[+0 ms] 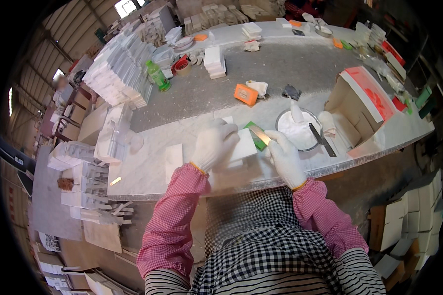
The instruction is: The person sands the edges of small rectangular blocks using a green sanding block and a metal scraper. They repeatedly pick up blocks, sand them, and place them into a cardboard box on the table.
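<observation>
My left hand (212, 144), in a white glove and slightly blurred, has its fingers curled at the left side of a white tile (244, 143). At the tile's right, my gloved right hand (285, 156) pinches a thin metal scraper blade (259, 133). Beneath the blade lies a green block (255, 139), partly hidden by the tile and blade. Left of my left hand, another white tile (174, 161) rests on the pale tabletop (155, 169). Right of my right hand stands a round bowl (307, 135) of white paste, with a dark-handled spatula (322, 140) across its rim.
Stacked white tiles (118, 69) rise at the left, near a green bottle (157, 77). An orange block (245, 95) lies beyond my hands. An open cardboard box (362, 105) stands at the right. The table's curved front edge (349, 164) runs before me.
</observation>
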A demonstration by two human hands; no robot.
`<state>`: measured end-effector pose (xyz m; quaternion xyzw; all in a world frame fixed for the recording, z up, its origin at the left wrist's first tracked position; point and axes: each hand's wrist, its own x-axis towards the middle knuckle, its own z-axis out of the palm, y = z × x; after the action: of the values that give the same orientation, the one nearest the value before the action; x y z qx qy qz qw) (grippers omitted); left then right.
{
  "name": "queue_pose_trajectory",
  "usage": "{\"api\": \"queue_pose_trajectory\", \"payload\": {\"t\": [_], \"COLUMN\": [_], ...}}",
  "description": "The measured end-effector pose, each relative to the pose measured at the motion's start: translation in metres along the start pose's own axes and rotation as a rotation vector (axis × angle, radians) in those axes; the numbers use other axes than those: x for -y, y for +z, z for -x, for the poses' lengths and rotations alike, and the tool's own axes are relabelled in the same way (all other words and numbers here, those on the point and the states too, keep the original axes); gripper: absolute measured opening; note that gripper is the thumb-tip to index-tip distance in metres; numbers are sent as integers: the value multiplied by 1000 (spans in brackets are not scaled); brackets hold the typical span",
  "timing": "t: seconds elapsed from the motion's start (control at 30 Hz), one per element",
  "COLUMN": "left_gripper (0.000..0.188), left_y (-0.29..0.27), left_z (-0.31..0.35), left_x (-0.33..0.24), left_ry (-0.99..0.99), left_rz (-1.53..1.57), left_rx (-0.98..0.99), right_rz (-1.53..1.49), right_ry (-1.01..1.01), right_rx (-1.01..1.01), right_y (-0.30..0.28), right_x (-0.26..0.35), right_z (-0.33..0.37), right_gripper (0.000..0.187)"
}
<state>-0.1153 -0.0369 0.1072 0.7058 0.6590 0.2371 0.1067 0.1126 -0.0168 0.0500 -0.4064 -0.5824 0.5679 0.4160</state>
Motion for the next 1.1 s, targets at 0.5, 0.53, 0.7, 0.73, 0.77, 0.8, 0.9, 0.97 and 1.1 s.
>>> {"api": "queue_pose_trajectory", "payload": {"t": [0.5, 0.53, 0.7, 0.73, 0.77, 0.8, 0.9, 0.97, 1.1], "left_gripper": [89, 89, 89, 89, 89, 89, 89, 88, 88], "left_y": [-3, -2, 3, 4, 4, 4, 8, 6, 4], "left_z": [17, 17, 19, 19, 19, 18, 17, 15, 17], "left_x": [-15, -13, -8, -7, -6, -5, -1, -5, -8], "left_ry": [-81, -76, -49, -50, -52, -50, -31, -58, -75], "left_rz": [-145, -137, -146, -141, -136, -131, -119, -107, -113], "left_rx": [114, 103, 68, 66, 64, 63, 52, 77, 72], "right_rz": [442, 438, 457, 468, 474, 480, 495, 500, 485], "right_ry": [-252, -263, -237, -232, -242, -251, -263, -253, -243], "right_rx": [-66, -65, -55, -54, -59, -69, -89, -89, -73], "right_y": [18, 19, 20, 21, 22, 22, 23, 23, 23], "right_x": [-3, -4, -1, 0, 0, -1, 0, 0, 1], "right_z": [-25, -25, -23, -23, -23, -24, -25, -25, -22], "right_gripper": [33, 33, 33, 33, 33, 33, 32, 32, 32]}}
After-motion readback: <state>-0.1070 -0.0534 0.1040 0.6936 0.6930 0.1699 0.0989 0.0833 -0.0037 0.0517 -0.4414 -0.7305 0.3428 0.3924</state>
